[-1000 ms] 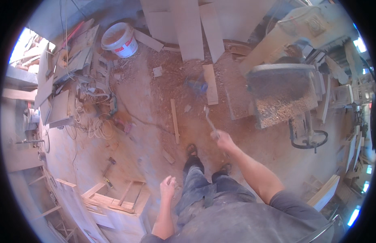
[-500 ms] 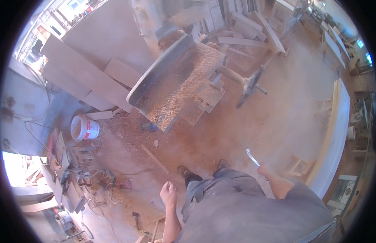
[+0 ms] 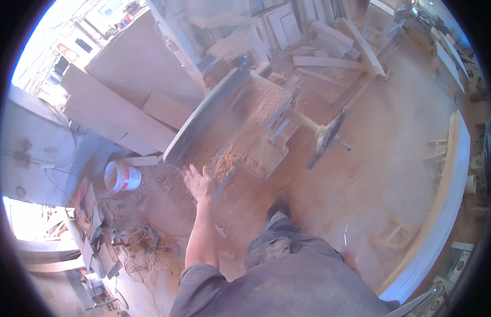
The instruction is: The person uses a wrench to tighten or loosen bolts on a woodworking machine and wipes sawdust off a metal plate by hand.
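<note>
A woodworking machine's metal table, strewn with wood shavings, stands ahead of me. My left hand reaches to its near corner, fingers spread and nothing in them; whether it touches the edge I cannot tell. At the machine's right side sits a handwheel on a shaft. My right hand hangs low by my right side, partly hidden by my body, closed on a slim silver wrench that points up and away from me.
Left of the machine stand a white bucket and leaning boards. Coiled rope and cables lie at lower left. A long board stack runs along the right, with a small wooden frame beside it. Offcuts lie behind.
My left hand has gone forward to the table's corner and its fingers have spread. I have stepped closer to the machine. The wrench in my right hand has dropped lower and nearer my body.
</note>
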